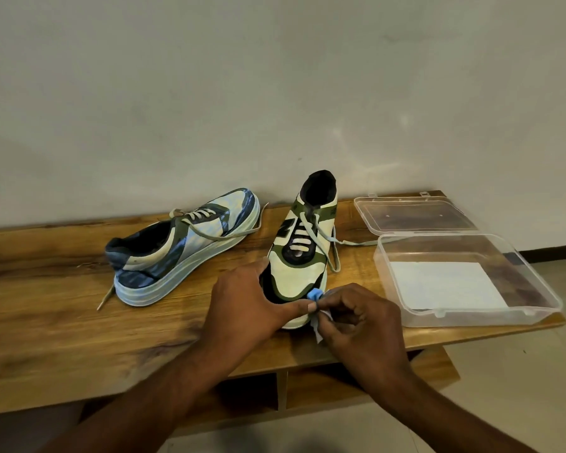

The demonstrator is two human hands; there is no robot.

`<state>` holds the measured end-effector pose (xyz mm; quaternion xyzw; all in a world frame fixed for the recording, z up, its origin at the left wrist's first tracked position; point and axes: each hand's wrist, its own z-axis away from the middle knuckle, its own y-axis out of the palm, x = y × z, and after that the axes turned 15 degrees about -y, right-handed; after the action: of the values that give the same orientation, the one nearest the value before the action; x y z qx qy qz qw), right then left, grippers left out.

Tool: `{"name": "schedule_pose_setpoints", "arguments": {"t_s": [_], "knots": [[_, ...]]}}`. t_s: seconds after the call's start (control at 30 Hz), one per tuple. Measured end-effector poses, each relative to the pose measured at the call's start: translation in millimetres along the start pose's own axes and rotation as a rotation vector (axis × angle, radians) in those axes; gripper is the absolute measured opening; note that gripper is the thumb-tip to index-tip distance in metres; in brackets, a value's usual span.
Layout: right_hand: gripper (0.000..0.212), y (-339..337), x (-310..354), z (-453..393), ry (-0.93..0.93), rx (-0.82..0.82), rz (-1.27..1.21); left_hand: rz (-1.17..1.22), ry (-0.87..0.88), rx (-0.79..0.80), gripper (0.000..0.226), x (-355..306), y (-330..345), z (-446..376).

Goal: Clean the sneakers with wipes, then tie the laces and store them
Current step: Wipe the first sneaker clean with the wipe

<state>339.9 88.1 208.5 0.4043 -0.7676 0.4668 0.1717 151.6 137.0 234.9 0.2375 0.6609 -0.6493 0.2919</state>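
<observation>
Two white, green and black sneakers with loose laces sit on the wooden table (62, 315). The left sneaker (183, 246) lies on its side, toe pointing away to the right. The right sneaker (303, 246) stands upright with its toe toward me. My left hand (252, 299) grips that sneaker's toe, thumb across the front. My right hand (360, 322) pinches a crumpled white wipe (319, 317) against the toe edge; a small blue bit (315, 294) shows at the fingertips.
A clear plastic box (406, 302) stands open at the right end of the table, its lid (409, 214) hinged back toward the wall, with flat white wipes (445, 284) inside. A plain wall runs behind. A lower shelf (356, 387) shows under the tabletop.
</observation>
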Motion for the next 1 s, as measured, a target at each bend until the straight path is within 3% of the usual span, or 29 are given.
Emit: {"name": "schedule_pose_setpoints", "arguments": {"t_s": [0.2, 0.3, 0.43, 0.53, 0.63, 0.8, 0.93, 1.0], "knots": [[0.031, 2, -7, -6, 0.136, -0.011, -0.036, -0.005, -0.046, 0.041, 0.089, 0, -3, -5], [0.034, 1, -9, -14, 0.201, -0.039, -0.092, 0.110, -0.102, 0.075, 0.085, 3, -7, -8], [0.038, 0, -7, -25, 0.188, -0.093, -0.149, 0.273, -0.230, 0.129, 0.097, 12, -13, -15], [0.036, 2, -1, -32, 0.082, -0.123, -0.091, 0.469, -0.358, 0.161, 0.094, 16, -21, -17], [0.038, 2, 8, -39, -0.055, -0.138, -0.056, 0.665, -0.460, 0.271, 0.074, 15, -30, -15], [0.040, 11, 31, -47, -0.268, -0.095, -0.033, 0.762, -0.566, 0.325, 0.061, 20, -41, -13], [0.035, 25, 50, -41, -0.498, 0.043, 0.044, 0.805, -0.572, 0.335, 0.019, 27, -43, -13], [0.031, 28, 54, -39, -0.576, 0.130, 0.141, 0.810, -0.574, 0.341, 0.013, 27, -45, -14]]}}
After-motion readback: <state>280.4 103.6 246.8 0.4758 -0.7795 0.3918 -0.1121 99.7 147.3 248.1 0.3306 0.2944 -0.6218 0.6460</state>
